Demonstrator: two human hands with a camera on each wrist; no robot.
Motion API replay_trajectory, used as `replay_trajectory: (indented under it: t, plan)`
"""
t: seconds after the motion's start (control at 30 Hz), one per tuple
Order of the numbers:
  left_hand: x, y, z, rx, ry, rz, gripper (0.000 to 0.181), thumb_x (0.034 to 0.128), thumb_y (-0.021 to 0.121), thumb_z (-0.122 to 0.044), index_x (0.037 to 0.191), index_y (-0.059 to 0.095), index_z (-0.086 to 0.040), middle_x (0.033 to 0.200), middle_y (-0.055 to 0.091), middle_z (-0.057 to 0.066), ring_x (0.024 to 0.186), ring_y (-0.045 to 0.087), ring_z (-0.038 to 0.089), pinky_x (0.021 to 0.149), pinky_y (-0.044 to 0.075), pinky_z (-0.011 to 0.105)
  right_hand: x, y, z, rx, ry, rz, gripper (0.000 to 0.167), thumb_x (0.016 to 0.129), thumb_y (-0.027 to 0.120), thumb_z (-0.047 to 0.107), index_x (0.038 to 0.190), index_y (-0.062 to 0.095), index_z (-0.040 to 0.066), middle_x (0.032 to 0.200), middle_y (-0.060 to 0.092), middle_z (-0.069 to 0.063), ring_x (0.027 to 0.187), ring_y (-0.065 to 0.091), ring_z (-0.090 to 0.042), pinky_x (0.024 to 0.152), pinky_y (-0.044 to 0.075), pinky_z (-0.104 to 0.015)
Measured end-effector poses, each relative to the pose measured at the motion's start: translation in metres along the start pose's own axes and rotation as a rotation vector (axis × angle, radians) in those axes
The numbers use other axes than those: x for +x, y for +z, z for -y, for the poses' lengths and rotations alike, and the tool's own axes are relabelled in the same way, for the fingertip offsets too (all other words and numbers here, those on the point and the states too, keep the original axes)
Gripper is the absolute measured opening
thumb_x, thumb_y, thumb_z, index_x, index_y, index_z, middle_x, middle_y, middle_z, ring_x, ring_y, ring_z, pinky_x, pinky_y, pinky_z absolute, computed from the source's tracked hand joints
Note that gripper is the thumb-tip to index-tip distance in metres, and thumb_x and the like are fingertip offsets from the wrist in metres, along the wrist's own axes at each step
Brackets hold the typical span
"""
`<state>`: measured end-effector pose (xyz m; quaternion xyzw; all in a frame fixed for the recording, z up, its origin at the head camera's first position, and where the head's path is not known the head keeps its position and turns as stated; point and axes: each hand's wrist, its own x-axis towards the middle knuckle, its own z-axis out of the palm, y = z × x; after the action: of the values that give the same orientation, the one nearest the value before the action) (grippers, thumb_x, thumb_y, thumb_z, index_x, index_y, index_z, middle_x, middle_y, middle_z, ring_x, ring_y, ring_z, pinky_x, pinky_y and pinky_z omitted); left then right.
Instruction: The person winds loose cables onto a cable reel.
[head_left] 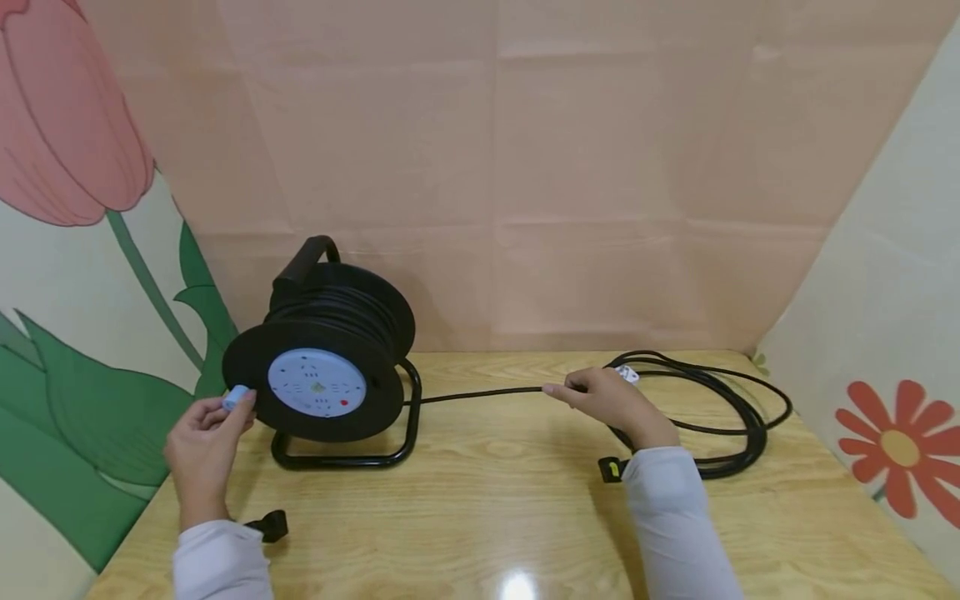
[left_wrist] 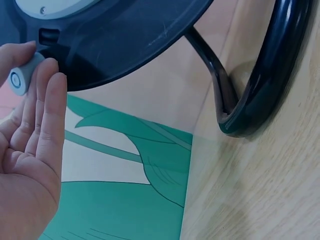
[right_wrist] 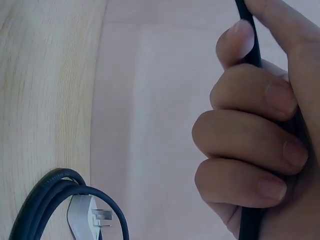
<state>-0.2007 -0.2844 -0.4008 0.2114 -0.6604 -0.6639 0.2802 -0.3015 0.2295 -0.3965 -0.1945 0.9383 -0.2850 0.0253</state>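
A black cable reel (head_left: 322, 367) with a white socket face stands at the left of the table. My left hand (head_left: 206, 450) pinches the small light-blue knob (head_left: 236, 397) at the reel's rim; in the left wrist view the knob (left_wrist: 22, 75) sits between thumb and fingers. My right hand (head_left: 611, 404) grips the black cable (head_left: 480, 393), which runs straight out from the reel. The right wrist view shows the fingers of my right hand (right_wrist: 250, 135) curled round the cable (right_wrist: 250, 222).
Loose cable loops (head_left: 750, 417) lie at the right of the table, with a white plug (right_wrist: 82, 217) among them. A black strap end (head_left: 611, 469) is beside the loops. Another black piece (head_left: 272, 526) lies by my left wrist. Walls stand behind and at both sides.
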Motion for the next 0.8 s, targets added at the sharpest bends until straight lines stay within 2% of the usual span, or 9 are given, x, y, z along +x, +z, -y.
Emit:
replay_trajectory:
  t: [0.23,0.4,0.53,0.6,0.67,0.8]
  plan:
    - [0.0,-0.002,0.002,0.001,0.012,-0.016,0.033,0.0787,0.088,-0.026,0.093,0.068,-0.004,0.072,0.07,-0.006,0.063,0.069,0.005,0.063,0.052,0.011,0.0,-0.004,-0.002,-0.052,0.014,0.007,0.056,0.093,0.054,0.067,0.071,0.055,0.016,0.062,0.039,0.004,0.055,0.033,-0.014,0.053,0.032,-0.031]
    - [0.001,0.002,0.007,0.048,0.025,0.016,0.034,0.0796,0.087,-0.029,0.094,0.069,-0.004,0.074,0.07,-0.006,0.065,0.069,0.006,0.065,0.053,0.012,-0.013,-0.006,-0.012,-0.104,0.053,0.027,0.06,0.093,0.05,0.071,0.072,0.057,0.015,0.062,0.042,0.002,0.055,0.035,-0.014,0.053,0.034,-0.032]
    - [-0.003,0.002,0.008,0.096,0.03,0.011,0.036,0.08,0.087,-0.032,0.095,0.069,-0.004,0.074,0.07,-0.007,0.066,0.069,0.005,0.065,0.052,0.012,-0.028,-0.009,-0.026,-0.18,0.056,0.03,0.059,0.095,0.046,0.07,0.085,0.067,0.015,0.072,0.056,0.004,0.062,0.048,-0.013,0.057,0.043,-0.036]
    - [-0.004,0.001,0.008,0.114,0.037,0.007,0.037,0.0803,0.086,-0.034,0.096,0.069,-0.004,0.074,0.07,-0.007,0.067,0.068,0.005,0.066,0.051,0.011,-0.035,-0.012,-0.036,-0.245,0.051,0.006,0.058,0.096,0.045,0.069,0.086,0.068,0.017,0.073,0.057,0.004,0.063,0.05,-0.013,0.058,0.043,-0.036]
    - [-0.004,0.001,0.006,0.123,0.042,0.01,0.038,0.0807,0.086,-0.035,0.096,0.069,-0.005,0.075,0.071,-0.007,0.067,0.068,0.005,0.066,0.051,0.011,-0.044,-0.016,-0.047,-0.316,0.048,-0.043,0.055,0.097,0.045,0.068,0.08,0.066,0.02,0.07,0.056,0.007,0.06,0.049,-0.012,0.057,0.042,-0.036]
    - [-0.002,0.001,0.004,0.124,0.051,0.012,0.037,0.0808,0.085,-0.035,0.096,0.069,-0.005,0.076,0.071,-0.008,0.068,0.069,0.005,0.067,0.051,0.011,-0.058,-0.027,-0.066,-0.418,0.037,-0.141,0.051,0.098,0.05,0.062,0.065,0.053,0.023,0.057,0.044,0.007,0.051,0.04,-0.012,0.051,0.033,-0.033]
